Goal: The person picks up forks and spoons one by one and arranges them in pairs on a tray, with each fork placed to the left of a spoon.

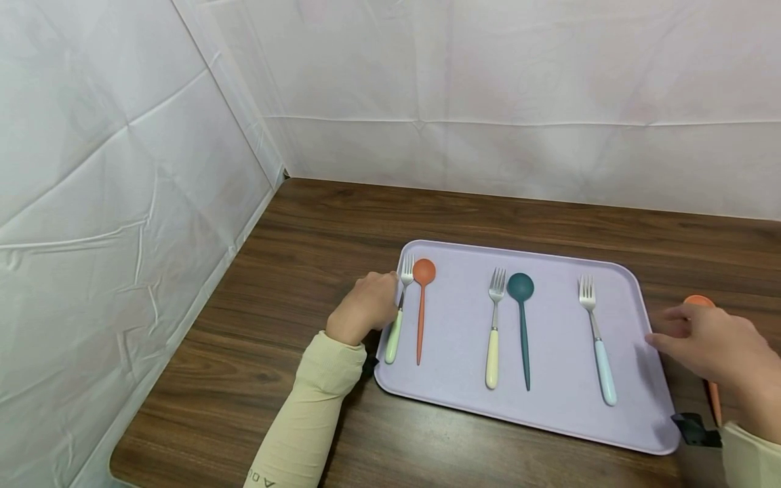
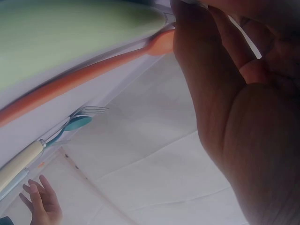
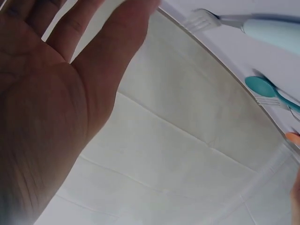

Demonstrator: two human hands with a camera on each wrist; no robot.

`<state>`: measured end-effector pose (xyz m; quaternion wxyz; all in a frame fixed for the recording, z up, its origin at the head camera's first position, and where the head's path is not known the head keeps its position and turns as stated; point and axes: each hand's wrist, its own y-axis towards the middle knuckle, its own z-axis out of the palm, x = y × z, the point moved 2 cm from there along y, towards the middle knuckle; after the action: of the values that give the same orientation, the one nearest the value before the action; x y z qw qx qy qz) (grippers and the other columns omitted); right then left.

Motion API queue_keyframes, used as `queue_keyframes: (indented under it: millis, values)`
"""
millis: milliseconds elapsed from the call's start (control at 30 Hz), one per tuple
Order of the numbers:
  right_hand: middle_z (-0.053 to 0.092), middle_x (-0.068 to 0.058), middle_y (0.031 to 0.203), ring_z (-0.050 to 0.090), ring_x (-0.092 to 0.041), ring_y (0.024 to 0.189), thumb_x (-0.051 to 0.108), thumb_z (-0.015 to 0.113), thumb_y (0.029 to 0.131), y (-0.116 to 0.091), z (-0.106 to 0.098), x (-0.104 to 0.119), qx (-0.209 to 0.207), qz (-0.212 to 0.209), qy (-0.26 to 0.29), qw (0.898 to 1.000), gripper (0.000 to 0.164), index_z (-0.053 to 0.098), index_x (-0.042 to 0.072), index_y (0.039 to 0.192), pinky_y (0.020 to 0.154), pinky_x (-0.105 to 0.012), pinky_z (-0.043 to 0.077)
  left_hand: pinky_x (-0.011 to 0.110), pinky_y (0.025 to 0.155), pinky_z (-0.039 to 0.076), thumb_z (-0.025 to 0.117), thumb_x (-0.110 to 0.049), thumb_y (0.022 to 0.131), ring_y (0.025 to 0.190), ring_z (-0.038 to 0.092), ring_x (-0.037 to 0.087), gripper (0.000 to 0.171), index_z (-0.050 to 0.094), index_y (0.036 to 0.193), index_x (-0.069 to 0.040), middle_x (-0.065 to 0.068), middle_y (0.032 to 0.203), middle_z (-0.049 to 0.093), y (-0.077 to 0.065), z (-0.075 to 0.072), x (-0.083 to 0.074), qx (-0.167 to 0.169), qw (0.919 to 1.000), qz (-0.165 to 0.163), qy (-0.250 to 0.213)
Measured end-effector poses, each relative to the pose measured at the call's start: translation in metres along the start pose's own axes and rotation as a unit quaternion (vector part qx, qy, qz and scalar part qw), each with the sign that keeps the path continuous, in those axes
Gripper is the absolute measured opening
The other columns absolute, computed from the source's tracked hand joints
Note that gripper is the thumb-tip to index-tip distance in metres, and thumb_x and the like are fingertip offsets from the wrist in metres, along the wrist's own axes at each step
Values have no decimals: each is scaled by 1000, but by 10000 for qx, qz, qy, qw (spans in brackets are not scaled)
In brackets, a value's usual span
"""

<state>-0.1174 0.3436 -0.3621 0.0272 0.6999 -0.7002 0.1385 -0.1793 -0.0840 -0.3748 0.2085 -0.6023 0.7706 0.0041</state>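
My left hand (image 1: 366,308) is at the left rim of the lilac tray (image 1: 457,339), fingers bent, right beside the neck of a green-handled fork (image 1: 393,337). In the left wrist view the thumb (image 2: 201,70) overlaps the fork's neck; whether I pinch fork or rim, I cannot tell. An orange spoon (image 1: 421,305) lies next to that fork. By the tray's right rim, my right hand (image 1: 714,339) hovers with loosely spread fingers, holding nothing. It partly covers a second orange spoon (image 1: 715,404) outside the tray. A blue-handled fork (image 1: 604,373) lies nearest it inside.
Mid-tray lie a yellow-handled fork (image 1: 492,356) and a dark teal spoon (image 1: 525,342), side by side. The tray stands on a dark wooden table (image 1: 244,379), with white sheeting (image 1: 488,81) hanging behind and to the left. Both sleeves are pale.
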Motion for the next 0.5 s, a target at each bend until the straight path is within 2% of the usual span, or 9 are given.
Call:
queue_keyframes:
  millis: [67, 167, 300, 500]
  values:
    - [64, -23, 92, 54, -50, 82, 41, 67, 80, 0, 0, -3, -55, 156, -90, 9998, 60, 57, -11, 108, 62, -53, 40, 28, 48, 45, 58, 1, 81, 61, 52, 21, 47, 51, 127, 4, 12, 80, 53, 0, 0, 0, -18, 10000, 47, 39]
    - [62, -27, 91, 54, -51, 82, 38, 68, 79, -1, 0, -7, -98, 362, -181, 9991, 61, 51, -14, 108, 63, -55, 40, 28, 47, 45, 59, 1, 81, 60, 52, 21, 44, 53, 124, 3, 12, 78, 54, 0, 0, 0, -13, 10000, 48, 33]
    - [60, -32, 89, 52, -54, 85, 33, 68, 79, -1, 1, -15, -180, 442, -216, 9986, 64, 43, -18, 108, 68, -59, 38, 27, 47, 45, 59, 0, 81, 60, 52, 21, 37, 56, 118, 3, 11, 76, 54, 0, 0, 0, -13, 10000, 56, 29]
    - [57, -36, 86, 53, -54, 80, 25, 68, 78, 0, 3, -26, -210, 614, -311, 9974, 61, 41, -23, 103, 68, -60, 38, 28, 47, 45, 59, 0, 81, 60, 52, 21, 38, 56, 119, 2, 11, 76, 53, 0, 0, 0, -10, 10000, 53, 6]
